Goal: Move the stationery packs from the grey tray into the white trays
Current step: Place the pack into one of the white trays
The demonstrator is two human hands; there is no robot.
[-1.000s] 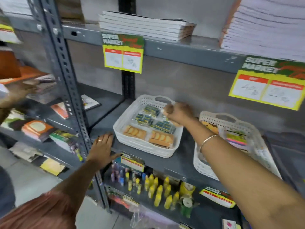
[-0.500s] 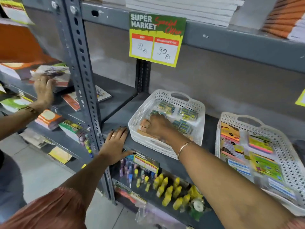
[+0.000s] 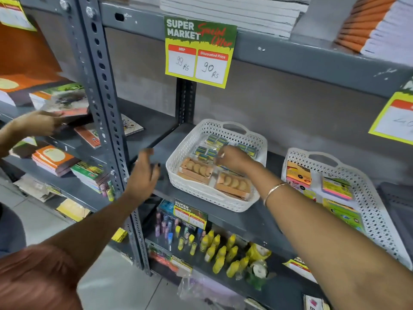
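Note:
A white lattice tray (image 3: 190, 186) stands on the grey shelf. It holds tan packs (image 3: 232, 185) at the front and small blue-green packs (image 3: 214, 140) at the back. My right hand (image 3: 234, 158) is inside this tray, fingers curled down and pinched on a clear-wrapped pack in the middle. My left hand (image 3: 143, 175) hovers open just left of the tray, by the shelf's front edge. A second white tray (image 3: 371, 211) to the right holds bright sticky-note packs (image 3: 336, 189). Part of a dark grey tray (image 3: 396, 200) shows at the far right.
A perforated steel upright (image 3: 107, 104) stands left of my left hand. Another person's hand (image 3: 38, 124) touches notebooks on the neighbouring shelf. Yellow glue bottles (image 3: 219, 249) fill the shelf below. A price sign (image 3: 199, 52) hangs from the shelf above, under stacked notebooks.
My right hand has moved from the tray's front-left packs to its middle. My left hand has lifted off the shelf edge and spread. The view has shifted left and closer.

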